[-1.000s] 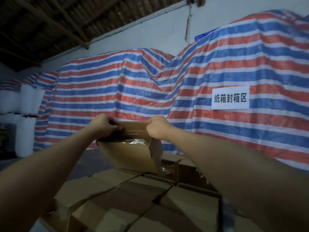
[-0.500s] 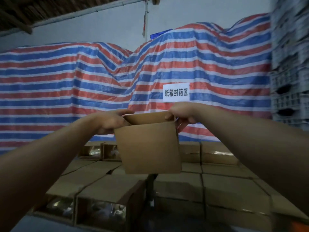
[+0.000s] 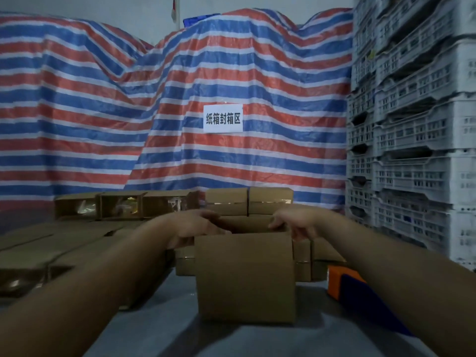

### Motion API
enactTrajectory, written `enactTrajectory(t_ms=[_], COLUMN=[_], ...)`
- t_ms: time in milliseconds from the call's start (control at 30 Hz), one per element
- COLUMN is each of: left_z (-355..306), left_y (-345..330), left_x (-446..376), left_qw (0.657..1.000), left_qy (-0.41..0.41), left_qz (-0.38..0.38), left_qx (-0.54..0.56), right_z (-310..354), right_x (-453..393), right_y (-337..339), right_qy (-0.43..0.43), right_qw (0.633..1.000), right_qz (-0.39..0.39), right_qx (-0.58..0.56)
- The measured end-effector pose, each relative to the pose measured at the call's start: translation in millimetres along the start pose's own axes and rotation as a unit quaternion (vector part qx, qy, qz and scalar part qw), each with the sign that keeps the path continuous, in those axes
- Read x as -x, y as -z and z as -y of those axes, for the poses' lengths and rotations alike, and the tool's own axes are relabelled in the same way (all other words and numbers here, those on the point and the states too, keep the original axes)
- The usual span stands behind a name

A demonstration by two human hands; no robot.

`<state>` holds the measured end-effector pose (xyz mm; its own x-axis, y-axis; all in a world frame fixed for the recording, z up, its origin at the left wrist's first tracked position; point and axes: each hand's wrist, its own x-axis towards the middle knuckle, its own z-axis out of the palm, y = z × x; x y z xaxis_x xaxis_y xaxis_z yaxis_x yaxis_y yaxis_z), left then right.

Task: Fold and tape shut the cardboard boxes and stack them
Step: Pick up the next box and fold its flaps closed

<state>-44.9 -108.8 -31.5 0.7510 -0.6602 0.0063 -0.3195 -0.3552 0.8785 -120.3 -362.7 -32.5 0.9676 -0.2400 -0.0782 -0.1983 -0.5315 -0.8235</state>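
Note:
A brown cardboard box (image 3: 246, 276) stands upright on the grey table (image 3: 159, 328) in front of me, its top open. My left hand (image 3: 195, 228) grips the box's upper left edge, fingers curled over the rim. My right hand (image 3: 291, 222) grips the upper right corner the same way. Behind it, closed boxes (image 3: 248, 202) are stacked in a row. On the left lie several open boxes (image 3: 121, 207) and flat ones (image 3: 38, 253).
An orange and blue tape dispenser (image 3: 360, 295) lies on the table at the right. Grey plastic crates (image 3: 412, 130) are piled high along the right side. A striped red, blue and white tarpaulin (image 3: 180, 94) with a white sign (image 3: 223, 118) covers the back.
Both hands carried the box from the left pile to the right and down onto the table in front of me. The view has swung right with it.

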Motion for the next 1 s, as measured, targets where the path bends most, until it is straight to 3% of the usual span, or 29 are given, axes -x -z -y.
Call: enactTrajectory(t_ms=[267,567,800,900,1000], left_z=[27,22,44,48,47], left_y=[-22,-41,-44,-46,-48], left_x=[-22,-18,-9,-11,-12], left_qw=[0.968,0.948,0.918,0.919,0.917], left_qy=[0.019,0.003,-0.011,0.003,0.001], left_qz=[-0.095,-0.121,-0.124,-0.137,-0.148], left_qx=[0.233,0.295,0.377,0.369,0.371], right_z=[-15,-21,-20,-17,-11], right_x=[1,1,13,17,16], right_y=[5,11,-6,-12,-13], right_qy=[-0.006,-0.041,0.039,0.119,0.22], right_qw=[0.999,0.994,0.982,0.98,0.957], right_qz=[0.001,-0.039,-0.12,-0.144,-0.182], right_qx=[-0.04,-0.09,-0.141,-0.062,0.058])
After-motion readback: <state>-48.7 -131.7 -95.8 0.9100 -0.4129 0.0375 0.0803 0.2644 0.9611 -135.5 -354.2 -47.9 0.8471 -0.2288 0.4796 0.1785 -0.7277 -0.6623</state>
